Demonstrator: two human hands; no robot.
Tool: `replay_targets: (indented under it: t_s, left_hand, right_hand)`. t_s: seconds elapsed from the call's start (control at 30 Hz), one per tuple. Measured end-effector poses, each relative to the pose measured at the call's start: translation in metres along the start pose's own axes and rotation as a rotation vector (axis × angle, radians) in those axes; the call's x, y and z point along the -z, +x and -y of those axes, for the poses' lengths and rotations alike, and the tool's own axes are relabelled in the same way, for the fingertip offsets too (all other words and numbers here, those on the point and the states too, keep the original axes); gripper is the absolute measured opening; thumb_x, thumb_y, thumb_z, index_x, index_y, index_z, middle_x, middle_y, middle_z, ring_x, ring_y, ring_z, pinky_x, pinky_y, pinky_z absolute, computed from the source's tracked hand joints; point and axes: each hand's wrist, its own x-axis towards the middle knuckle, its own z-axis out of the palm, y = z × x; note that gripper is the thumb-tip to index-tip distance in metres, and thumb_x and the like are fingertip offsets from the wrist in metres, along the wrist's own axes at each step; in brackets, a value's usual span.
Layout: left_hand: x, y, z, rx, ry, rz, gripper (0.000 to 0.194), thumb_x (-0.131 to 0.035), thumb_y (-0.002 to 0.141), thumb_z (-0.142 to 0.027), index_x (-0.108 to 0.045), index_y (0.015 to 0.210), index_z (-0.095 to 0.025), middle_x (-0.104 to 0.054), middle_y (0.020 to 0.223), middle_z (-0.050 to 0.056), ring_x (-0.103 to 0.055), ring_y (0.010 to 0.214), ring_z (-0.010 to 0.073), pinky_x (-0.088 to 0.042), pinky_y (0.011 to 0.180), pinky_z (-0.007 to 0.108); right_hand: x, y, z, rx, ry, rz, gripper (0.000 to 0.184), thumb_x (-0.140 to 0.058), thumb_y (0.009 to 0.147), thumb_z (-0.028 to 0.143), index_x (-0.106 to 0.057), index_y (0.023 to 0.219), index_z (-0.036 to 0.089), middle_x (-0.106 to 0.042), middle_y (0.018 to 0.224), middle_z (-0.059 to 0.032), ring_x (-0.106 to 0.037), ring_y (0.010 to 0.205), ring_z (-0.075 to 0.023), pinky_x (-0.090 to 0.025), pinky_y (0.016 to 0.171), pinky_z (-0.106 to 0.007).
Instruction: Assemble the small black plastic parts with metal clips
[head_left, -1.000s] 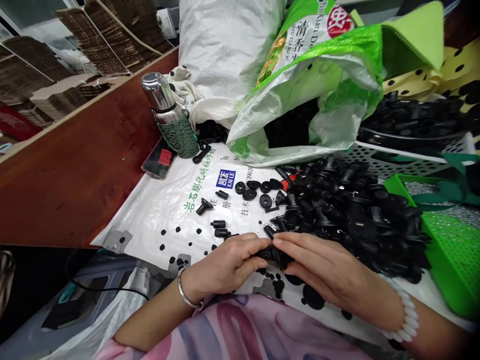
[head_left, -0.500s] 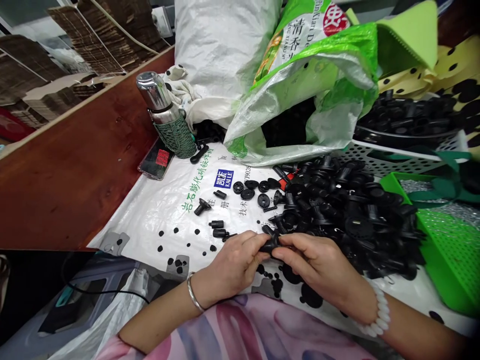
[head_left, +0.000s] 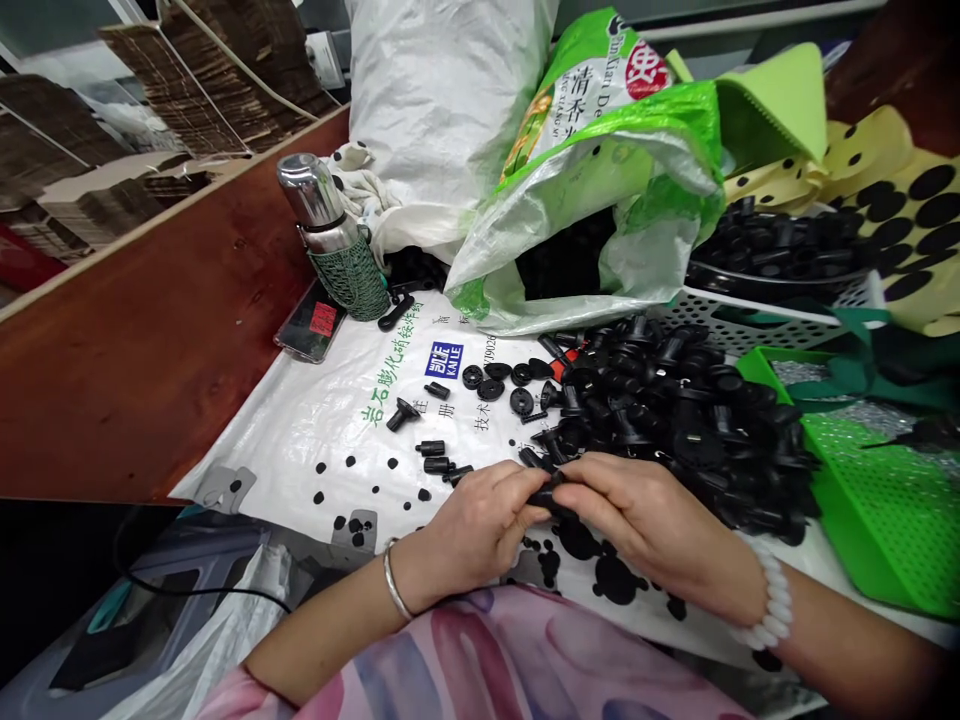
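My left hand (head_left: 480, 520) and my right hand (head_left: 649, 525) both pinch a small black piece (head_left: 552, 492), low in the middle of the frame. A big heap of black parts (head_left: 686, 425) lies just past my right hand, beside a green basket (head_left: 874, 545) at the right.

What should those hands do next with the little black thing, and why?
Maybe hold the black piece firm with the left hand and gently press or twist it with the right hand. Both hands pinch it from opposite sides, so one could steady while the other works. Fingers hide part of it, so that's a guess.
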Motion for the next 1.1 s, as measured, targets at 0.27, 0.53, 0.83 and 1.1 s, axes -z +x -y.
replay_targets:
  t_s: [0.27, 0.53, 0.83, 1.1]
  left_hand:
    - [0.012, -0.001, -0.001, 0.084, -0.117, 0.057, 0.019, -0.043, 0.089, -0.025, -0.057, 0.094, -0.012, -0.056, 0.071, 0.004, -0.053, 0.066, 0.0138, -0.044, 0.061, 0.024]
    - [0.005, -0.002, 0.001, 0.003, -0.024, 0.012, 0.023, -0.042, 0.088, -0.022, -0.053, 0.106, -0.012, -0.061, 0.084, 0.010, -0.055, 0.076, 0.0181, -0.047, 0.068, 0.030]
    - [0.014, -0.008, -0.007, -0.003, -0.039, 0.119, 0.020, -0.041, 0.088, -0.019, -0.053, 0.103, -0.012, -0.059, 0.079, 0.008, -0.054, 0.072, 0.0164, -0.046, 0.064, 0.027]
    - [0.007, -0.010, -0.008, -0.066, 0.038, 0.096, 0.023, -0.041, 0.088, -0.019, -0.048, 0.109, -0.013, -0.061, 0.086, 0.010, -0.056, 0.076, 0.0175, -0.049, 0.067, 0.029]
  right_hand:
    - [0.001, -0.007, 0.000, 0.207, -0.151, -0.055, 0.044, -0.038, 0.091, 0.037, -0.043, 0.125, 0.010, -0.059, 0.114, -0.0167, -0.059, 0.101, -0.0224, -0.050, 0.079, -0.032]
    - [-0.005, -0.005, 0.003, -0.076, -0.044, 0.058, 0.037, -0.035, 0.091, 0.042, -0.060, 0.083, 0.017, -0.063, 0.067, -0.0041, -0.059, 0.056, -0.0150, -0.045, 0.050, -0.025]
    - [-0.012, -0.015, 0.008, 0.025, 0.136, 0.074, 0.031, -0.037, 0.092, 0.040, -0.056, 0.086, 0.016, -0.062, 0.070, -0.0036, -0.058, 0.060, -0.0137, -0.046, 0.054, -0.024]
    - [-0.013, -0.020, 0.017, -0.312, 0.329, 0.172, 0.050, -0.025, 0.094, 0.042, -0.049, 0.057, 0.018, -0.051, 0.048, 0.0013, -0.049, 0.045, -0.0106, -0.038, 0.046, -0.021]
